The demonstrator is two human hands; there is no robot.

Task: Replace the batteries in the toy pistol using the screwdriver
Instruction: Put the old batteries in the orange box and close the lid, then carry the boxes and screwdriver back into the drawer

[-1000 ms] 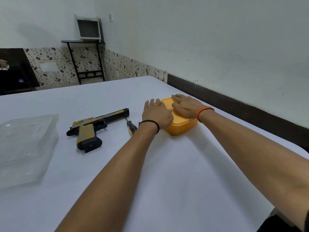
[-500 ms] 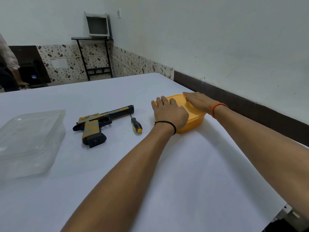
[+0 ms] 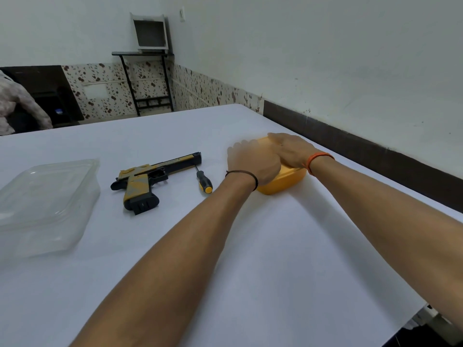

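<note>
Toy pistol (image 3: 150,179) batteries are the job, but nothing on the white tabletop (image 3: 275,259) has been opened for it yet. Largest thing on it is a clear plastic container (image 3: 47,201) at the left edge; the pistol lies on its side near the middle, well apart from both hands, with the screwdriver (image 3: 204,181) just beside its muzzle end. Further right sits a small orange box (image 3: 283,181), and both hands are on it: the left hand (image 3: 253,164) covers its near-left side, too blurred to tell whether the fingers curl or lie flat, while the right hand (image 3: 290,149) rests over the top, its grip also unclear. My guess is the lid is being worked off. If it pops suddenly, whatever is inside could scatter, or the light box could skid into the screwdriver and roll it away
</note>
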